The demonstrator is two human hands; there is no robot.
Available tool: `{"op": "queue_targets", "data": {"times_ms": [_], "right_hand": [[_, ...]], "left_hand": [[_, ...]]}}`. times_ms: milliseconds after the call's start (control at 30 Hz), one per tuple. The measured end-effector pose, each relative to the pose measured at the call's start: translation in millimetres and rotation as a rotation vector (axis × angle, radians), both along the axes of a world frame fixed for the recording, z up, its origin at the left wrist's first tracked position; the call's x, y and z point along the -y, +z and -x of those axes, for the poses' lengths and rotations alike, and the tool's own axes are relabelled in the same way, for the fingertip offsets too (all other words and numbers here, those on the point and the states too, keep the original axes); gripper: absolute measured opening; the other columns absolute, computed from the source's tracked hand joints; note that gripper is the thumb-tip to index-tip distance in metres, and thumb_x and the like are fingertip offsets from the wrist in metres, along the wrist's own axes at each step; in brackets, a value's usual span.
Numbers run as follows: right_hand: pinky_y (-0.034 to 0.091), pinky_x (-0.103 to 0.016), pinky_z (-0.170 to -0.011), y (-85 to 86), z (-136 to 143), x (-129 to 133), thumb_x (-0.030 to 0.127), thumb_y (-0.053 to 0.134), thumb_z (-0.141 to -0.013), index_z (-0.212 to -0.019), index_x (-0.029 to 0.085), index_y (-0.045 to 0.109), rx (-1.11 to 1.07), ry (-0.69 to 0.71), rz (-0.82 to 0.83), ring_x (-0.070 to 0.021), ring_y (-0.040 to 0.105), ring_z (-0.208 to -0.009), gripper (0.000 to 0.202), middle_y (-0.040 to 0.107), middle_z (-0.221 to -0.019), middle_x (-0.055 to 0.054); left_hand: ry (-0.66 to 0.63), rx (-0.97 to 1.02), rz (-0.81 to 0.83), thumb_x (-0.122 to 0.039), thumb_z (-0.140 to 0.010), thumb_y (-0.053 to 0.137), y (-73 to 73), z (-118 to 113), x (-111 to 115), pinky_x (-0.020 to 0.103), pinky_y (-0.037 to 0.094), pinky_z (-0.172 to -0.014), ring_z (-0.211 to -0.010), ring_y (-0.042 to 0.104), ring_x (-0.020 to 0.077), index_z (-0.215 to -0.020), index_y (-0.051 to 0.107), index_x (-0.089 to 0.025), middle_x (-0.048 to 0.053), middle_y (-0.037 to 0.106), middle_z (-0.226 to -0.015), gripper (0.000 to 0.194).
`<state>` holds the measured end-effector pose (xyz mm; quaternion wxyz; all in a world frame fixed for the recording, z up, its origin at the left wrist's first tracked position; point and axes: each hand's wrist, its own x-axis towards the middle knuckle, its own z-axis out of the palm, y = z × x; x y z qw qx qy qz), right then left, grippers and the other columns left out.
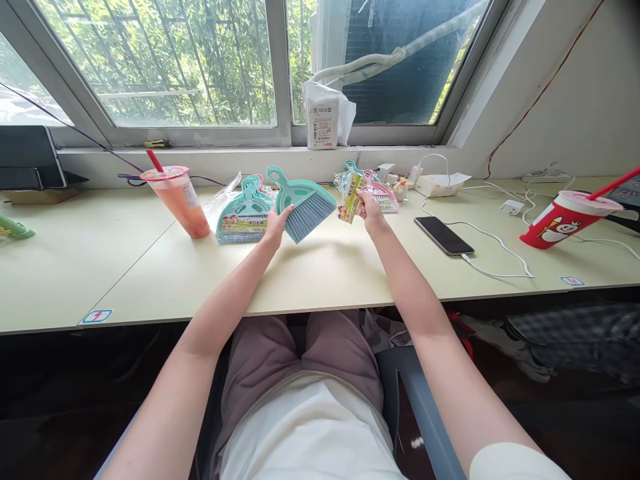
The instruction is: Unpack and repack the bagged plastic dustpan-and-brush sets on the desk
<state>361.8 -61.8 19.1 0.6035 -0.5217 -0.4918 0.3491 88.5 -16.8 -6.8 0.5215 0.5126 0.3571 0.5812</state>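
Note:
My left hand (277, 225) is closed on the edge of a mint-green dustpan and brush set (300, 197), raised a little above the table. Its handle points up and left, and the grey bristles fan toward the lower right. To the right, my right hand (371, 208) pinches a printed yellow-green label card (351, 198). Behind my left hand, green dustpan sets in clear wrap (243, 223) rest on the table, with a bit of pink showing. Just beyond my right hand lie a pink dustpan set (385, 198) and a green one, partly hidden.
A tilted cup of orange drink (177, 203) stands left on the pale table (320, 280). On the right are a phone (444, 235) on a white cable, a red cup (567, 220) and chargers. A white packet (324, 120) sits on the windowsill. Another person's leg (575, 337) shows lower right.

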Motion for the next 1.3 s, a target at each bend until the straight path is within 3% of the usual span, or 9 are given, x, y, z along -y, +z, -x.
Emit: {"op": "queue_targets", "data": {"times_ms": [133,267,400,533,833,1133,1300], "right_hand": [[0.034,-0.022,-0.046,12.4,16,21,0.063,0.077,-0.075,-0.086,0.023,0.065,-0.052,0.240,-0.017,-0.0087,0.049,-0.055,0.042,0.056,-0.066,0.004],[0.037,-0.023,-0.047,13.8,34,29,0.055,0.087,-0.067,-0.081,0.019,0.068,-0.031,0.386,0.029,-0.0073,0.052,-0.055,0.043,0.067,-0.074,0.000],[0.036,-0.023,-0.043,6.6,45,25,0.046,0.093,-0.061,-0.074,0.014,0.071,0.062,0.336,0.126,-0.0083,0.057,-0.052,0.041,0.075,-0.080,-0.008],[0.032,-0.022,-0.039,-0.2,47,21,0.048,0.095,-0.058,-0.067,0.013,0.071,0.143,0.334,0.208,-0.0091,0.057,-0.046,0.043,0.076,-0.077,-0.012],[0.031,-0.022,-0.042,-8.0,55,16,0.052,0.090,-0.066,-0.073,0.017,0.071,0.050,0.053,0.222,-0.0034,0.044,-0.040,0.040,0.072,-0.071,-0.003],[0.040,-0.023,-0.048,7.1,67,28,0.058,0.087,-0.066,-0.057,0.017,0.062,0.079,0.171,0.034,-0.0062,0.045,-0.046,0.050,0.063,-0.058,-0.001],[0.040,-0.024,-0.046,-4.1,69,21,0.052,0.087,-0.069,-0.064,0.015,0.068,0.144,0.111,0.068,-0.0061,0.045,-0.042,0.041,0.065,-0.058,-0.002]], "left_hand": [[0.009,-0.025,-0.011,-0.040,-0.075,0.080,-2.7,0,-2,0.043,0.052,-0.105,-0.115,0.067,0.0268,-0.112,0.066,-0.021,0.010,0.072,-0.115,0.044],[-0.014,-0.038,-0.017,-0.044,-0.075,0.080,-3.4,0,-2,0.042,0.054,-0.102,-0.112,0.068,0.0270,-0.111,0.065,-0.021,0.009,0.072,-0.112,0.045],[-0.046,-0.022,-0.012,-0.051,-0.076,0.079,-0.8,-1,3,0.043,0.055,-0.100,-0.111,0.069,0.0277,-0.113,0.064,-0.022,0.009,0.073,-0.114,0.049],[-0.060,-0.003,-0.056,-0.051,-0.076,0.081,1.6,-4,9,0.042,0.054,-0.103,-0.118,0.067,0.0282,-0.120,0.063,-0.022,0.011,0.071,-0.122,0.056],[-0.068,-0.016,-0.121,-0.045,-0.064,0.089,1.3,-5,14,0.042,0.052,-0.104,-0.119,0.066,0.0290,-0.133,0.059,-0.024,0.011,0.070,-0.126,0.078],[-0.070,-0.060,-0.160,-0.052,-0.060,0.089,0.6,-5,14,0.047,0.052,-0.105,-0.117,0.067,0.0315,-0.131,0.057,-0.022,0.012,0.071,-0.123,0.084],[-0.077,-0.075,-0.203,-0.052,-0.057,0.090,1.0,-5,14,0.047,0.054,-0.101,-0.115,0.067,0.0321,-0.132,0.055,-0.021,0.013,0.071,-0.121,0.088]]}}
